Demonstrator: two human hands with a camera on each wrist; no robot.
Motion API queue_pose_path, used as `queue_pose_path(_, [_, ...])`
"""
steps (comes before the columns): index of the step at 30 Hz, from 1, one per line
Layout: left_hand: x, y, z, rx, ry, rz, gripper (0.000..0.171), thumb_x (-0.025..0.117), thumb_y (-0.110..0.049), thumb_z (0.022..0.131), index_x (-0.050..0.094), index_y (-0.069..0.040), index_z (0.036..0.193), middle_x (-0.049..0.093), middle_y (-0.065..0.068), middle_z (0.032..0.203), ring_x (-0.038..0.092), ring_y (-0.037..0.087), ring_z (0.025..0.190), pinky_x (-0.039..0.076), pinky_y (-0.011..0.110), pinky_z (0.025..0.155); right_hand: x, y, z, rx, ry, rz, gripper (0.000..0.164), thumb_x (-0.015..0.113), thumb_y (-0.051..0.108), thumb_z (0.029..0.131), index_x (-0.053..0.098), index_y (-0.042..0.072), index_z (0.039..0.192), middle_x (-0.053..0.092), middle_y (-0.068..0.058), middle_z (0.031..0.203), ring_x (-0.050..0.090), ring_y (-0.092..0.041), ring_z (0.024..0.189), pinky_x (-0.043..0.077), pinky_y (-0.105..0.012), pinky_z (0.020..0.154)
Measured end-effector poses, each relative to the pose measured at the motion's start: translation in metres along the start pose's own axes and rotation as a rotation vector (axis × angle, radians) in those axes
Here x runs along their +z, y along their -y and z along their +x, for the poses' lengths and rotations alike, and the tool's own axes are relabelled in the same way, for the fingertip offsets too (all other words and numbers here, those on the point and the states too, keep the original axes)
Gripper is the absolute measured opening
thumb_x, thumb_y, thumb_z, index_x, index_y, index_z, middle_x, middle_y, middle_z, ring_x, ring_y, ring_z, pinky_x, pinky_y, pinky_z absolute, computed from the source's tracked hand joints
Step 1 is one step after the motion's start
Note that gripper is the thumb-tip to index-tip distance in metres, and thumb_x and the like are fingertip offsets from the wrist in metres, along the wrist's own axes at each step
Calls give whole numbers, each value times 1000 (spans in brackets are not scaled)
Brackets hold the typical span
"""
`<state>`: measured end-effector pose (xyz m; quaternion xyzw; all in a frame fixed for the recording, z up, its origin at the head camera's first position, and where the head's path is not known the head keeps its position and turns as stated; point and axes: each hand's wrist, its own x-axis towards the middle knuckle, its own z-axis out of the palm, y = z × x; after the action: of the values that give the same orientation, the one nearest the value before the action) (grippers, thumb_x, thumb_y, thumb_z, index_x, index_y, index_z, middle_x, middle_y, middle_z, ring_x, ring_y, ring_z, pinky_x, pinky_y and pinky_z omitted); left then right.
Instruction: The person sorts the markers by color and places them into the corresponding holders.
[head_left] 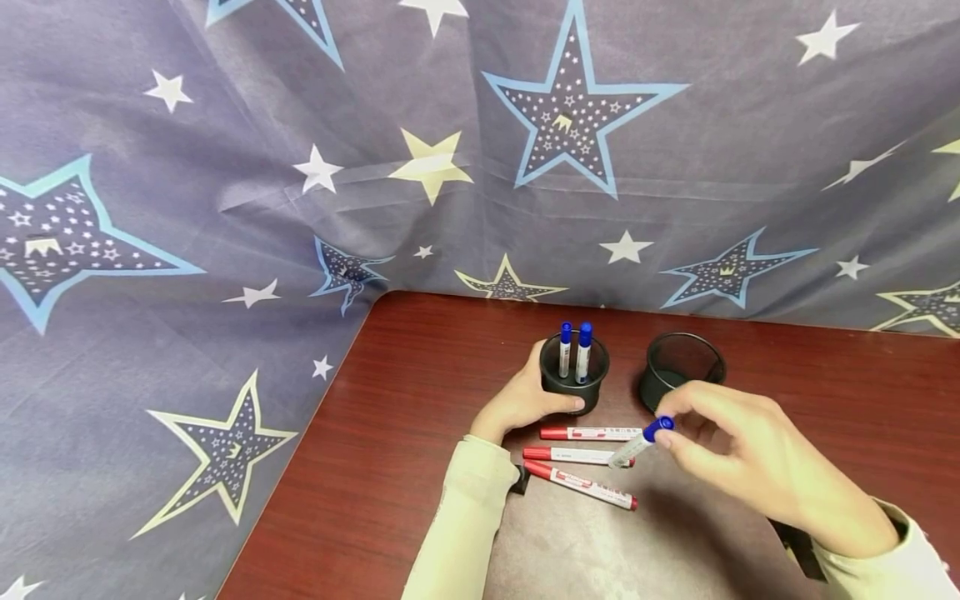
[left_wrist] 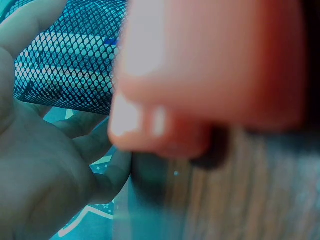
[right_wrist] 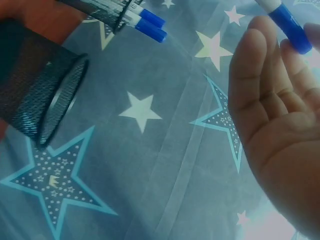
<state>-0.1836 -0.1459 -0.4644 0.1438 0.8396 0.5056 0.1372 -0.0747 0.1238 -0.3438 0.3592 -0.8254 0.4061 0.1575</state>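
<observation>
My left hand (head_left: 517,402) grips a black mesh pen cup (head_left: 592,390), its thumb across the near side. Two blue-capped markers (head_left: 583,354) stand in that cup, caps up. Between thumb and fingertips, my right hand (head_left: 757,454) pinches another blue marker (head_left: 636,448), tilted with its blue cap uppermost, above the table right of the red markers. In the right wrist view this marker's blue cap (right_wrist: 291,31) shows at the fingertips. The left wrist view has the mesh cup (left_wrist: 75,60) against the fingers, with blurred reddish shapes in front.
A second black mesh cup (head_left: 654,385) stands to the right, just behind my right hand. Three red markers (head_left: 592,485) lie on the near side of the cups, on the reddish-brown table (head_left: 360,467). Star-patterned cloth (head_left: 525,217) hangs behind and at the left.
</observation>
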Motion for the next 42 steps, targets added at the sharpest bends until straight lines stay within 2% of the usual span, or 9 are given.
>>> queue_pose_path(5, [0, 3, 2, 8, 7, -1, 103, 88, -31, 78, 22, -23, 156, 51, 6, 142, 51, 21, 127, 36, 44, 109, 1, -3, 20, 44, 0, 2, 39, 81, -3, 77, 67, 27, 97, 60, 17, 81, 58, -3, 70, 46, -16, 61])
queue_pose_path(11, [0, 5, 1, 17, 4, 10, 103, 89, -29, 77, 22, -21, 156, 51, 7, 143, 51, 21, 128, 37, 43, 109, 6, -8, 42, 115, 12, -45, 27, 79, 3, 85, 67, 24, 98, 61, 17, 82, 58, -3, 70, 48, -18, 63])
queue_pose_path(17, [2, 6, 3, 54, -2, 15, 102, 89, -26, 77, 23, -17, 155, 50, 7, 143, 52, 19, 125, 37, 37, 108, 10, -10, 60, 120, -30, -52, 21, 80, 7, 86, 68, 22, 98, 62, 16, 80, 58, -5, 68, 47, -18, 62])
queue_pose_path(24, [1, 3, 3, 65, 10, 3, 104, 89, -23, 76, 22, -14, 155, 47, 7, 144, 51, 17, 124, 37, 35, 108, 19, -18, 74, 90, -67, -63, 19, 80, 7, 86, 68, 18, 96, 64, 13, 79, 58, -4, 66, 46, -18, 61])
queue_pose_path(28, [1, 3, 4, 78, 12, 3, 103, 89, -23, 76, 23, -14, 155, 47, 7, 145, 51, 17, 125, 37, 34, 109, 28, -24, 79, 84, -48, -96, 17, 79, 8, 87, 67, 16, 97, 65, 11, 78, 57, -5, 65, 48, -25, 60])
queue_pose_path(32, [1, 4, 4, 69, 13, 0, 103, 89, -24, 76, 23, -16, 155, 48, 7, 143, 51, 15, 124, 37, 34, 108, 37, -30, 81, 120, -15, -130, 14, 78, 11, 89, 68, 16, 98, 65, 9, 78, 56, -7, 64, 48, -31, 60])
queue_pose_path(41, [-2, 2, 2, 57, 23, -31, 103, 87, -23, 79, 21, -16, 156, 47, 10, 145, 51, 21, 126, 37, 35, 108, 58, -44, 81, 216, 94, -103, 10, 75, 15, 92, 67, 17, 98, 64, 9, 75, 53, -13, 65, 44, -33, 60])
queue_pose_path(42, [-3, -3, 0, 56, 27, -37, 102, 87, -21, 79, 21, -14, 156, 47, 11, 144, 52, 23, 126, 37, 34, 108, 60, -46, 81, 222, 102, -100, 10, 74, 14, 92, 67, 17, 99, 64, 8, 74, 53, -13, 65, 44, -33, 60])
